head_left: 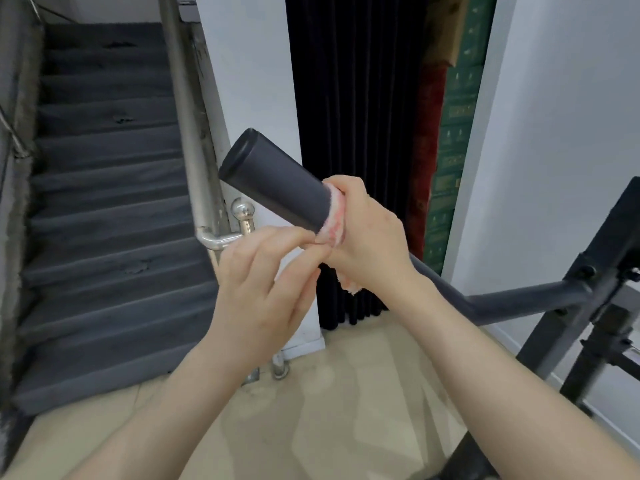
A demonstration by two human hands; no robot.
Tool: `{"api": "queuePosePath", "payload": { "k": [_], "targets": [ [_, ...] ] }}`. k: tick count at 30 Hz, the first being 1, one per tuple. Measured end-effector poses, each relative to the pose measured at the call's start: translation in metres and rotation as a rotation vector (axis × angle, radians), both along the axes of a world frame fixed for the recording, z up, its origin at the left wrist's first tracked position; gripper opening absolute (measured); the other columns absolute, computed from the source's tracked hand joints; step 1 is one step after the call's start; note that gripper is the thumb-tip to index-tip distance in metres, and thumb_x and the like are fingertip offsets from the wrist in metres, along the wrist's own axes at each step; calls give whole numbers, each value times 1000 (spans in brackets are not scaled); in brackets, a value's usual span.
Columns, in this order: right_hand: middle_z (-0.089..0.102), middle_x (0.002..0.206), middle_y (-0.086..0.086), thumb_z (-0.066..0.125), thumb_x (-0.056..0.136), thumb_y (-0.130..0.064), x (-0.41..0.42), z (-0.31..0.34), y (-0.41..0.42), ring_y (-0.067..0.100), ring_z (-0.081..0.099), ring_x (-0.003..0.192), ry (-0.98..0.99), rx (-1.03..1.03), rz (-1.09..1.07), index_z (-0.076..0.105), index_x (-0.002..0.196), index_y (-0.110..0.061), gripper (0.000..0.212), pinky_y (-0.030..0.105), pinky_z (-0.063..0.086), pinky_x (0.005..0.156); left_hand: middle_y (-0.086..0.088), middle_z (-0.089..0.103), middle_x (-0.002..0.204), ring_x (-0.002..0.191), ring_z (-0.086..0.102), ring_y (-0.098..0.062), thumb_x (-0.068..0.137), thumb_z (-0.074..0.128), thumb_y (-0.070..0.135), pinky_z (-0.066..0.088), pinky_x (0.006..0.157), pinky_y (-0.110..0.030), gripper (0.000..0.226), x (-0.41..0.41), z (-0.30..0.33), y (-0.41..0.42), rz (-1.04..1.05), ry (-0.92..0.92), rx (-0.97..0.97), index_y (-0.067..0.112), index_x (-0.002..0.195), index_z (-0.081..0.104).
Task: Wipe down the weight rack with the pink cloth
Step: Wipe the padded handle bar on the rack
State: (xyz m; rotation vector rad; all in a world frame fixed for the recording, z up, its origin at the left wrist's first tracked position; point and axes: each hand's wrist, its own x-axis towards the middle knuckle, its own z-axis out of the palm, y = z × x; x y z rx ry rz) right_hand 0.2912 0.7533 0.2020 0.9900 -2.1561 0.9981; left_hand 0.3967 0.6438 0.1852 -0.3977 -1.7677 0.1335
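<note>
- The weight rack (540,299) was a dark grey metal frame at the right of the frame, its bent tube running up toward the centre and ending in a thick matte black padded handle (273,178) with a flat cap.
- The right hand (367,233), at centre frame, was curled round the tube just below the handle, gripping the pink cloth (334,220) against it.
- The left hand (263,282), just lower left of it, pinched the cloth's edge between thumb and fingertips.
- The pink cloth was fluffy, pale pink and white, wrapped around the tube, a tuft hanging below the right wrist.
</note>
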Motion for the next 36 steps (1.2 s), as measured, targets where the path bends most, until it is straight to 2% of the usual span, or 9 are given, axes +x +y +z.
{"api": "queuePosePath", "payload": {
  "k": [6, 11, 15, 17, 21, 25, 28, 32, 36],
  "targets": [
    [60, 106, -8, 78, 68, -42, -30, -68, 73, 17, 59, 100, -308, 94, -96, 47, 118, -22, 63, 32, 48, 78, -9, 64, 118, 110, 48, -26, 89, 59, 26, 33, 86, -38, 23, -12, -15, 13, 161, -52, -112, 13, 107, 52],
    [62, 95, -10, 77, 66, -50, -41, -70, 74, 16, 62, 88, -291, 103, -46, 42, 111, -25, 62, 37, 51, 74, -2, 62, 120, 106, 44, -22, 85, 65, 33, 26, 77, -37, 29, -31, -16, 34, 393, 45, -250, 13, 104, 72],
    [54, 66, -23, 57, 58, -63, -45, -47, 62, -8, 55, 61, -239, 132, 155, 34, 107, -39, 59, 21, 49, 61, -2, 60, 126, 115, 38, -26, 84, 59, 31, 29, 82, -43, 35, -49, -20, 44, 474, 16, -214, 12, 111, 67],
    [51, 70, -29, 51, 53, -67, -51, -48, 61, -15, 51, 60, -257, 125, 185, 31, 103, -45, 59, 13, 45, 59, -4, 59, 128, 120, 36, -29, 81, 58, 26, 28, 88, -48, 38, -55, -26, 47, 499, -7, -192, 14, 117, 62],
    [61, 67, -18, 57, 50, -67, -80, -84, 98, -2, 59, 61, -373, 201, 166, 36, 92, -40, 54, 14, 42, 54, -10, 56, 130, 124, 34, -36, 80, 59, 34, 19, 95, -56, 45, -64, -37, 52, 558, -39, -188, 16, 121, 60],
    [57, 60, -7, 36, 63, -51, -110, -120, 143, 16, 57, 59, -520, 280, 123, 46, 87, -12, 47, 25, 37, 53, -8, 58, 129, 123, 33, -37, 83, 61, 49, 12, 99, -57, 50, -70, -50, 61, 631, -21, -220, 16, 120, 57],
    [53, 50, -6, 33, 64, -53, -105, -112, 135, 12, 53, 50, -514, 255, 177, 44, 85, -14, 45, 18, 34, 49, -5, 62, 123, 119, 38, -33, 85, 63, 48, 15, 96, -56, 44, -76, -55, 67, 617, -16, -258, 18, 116, 57],
    [63, 79, -15, 62, 53, -70, -81, -85, 93, 1, 59, 64, -255, 179, 240, 40, 98, -32, 63, 20, 46, 55, -1, 69, 110, 109, 45, -26, 71, 77, 39, 20, 93, -50, 43, -85, -51, 63, 615, 101, -266, 19, 106, 60],
    [63, 103, -6, 79, 58, -56, -90, -97, 102, 11, 61, 88, -100, 226, 284, 52, 120, -18, 77, 20, 43, 69, -2, 69, 108, 107, 44, -27, 83, 61, 48, 18, 95, -47, 37, -86, -49, 64, 569, 66, -258, 19, 105, 60]
  ]
}}
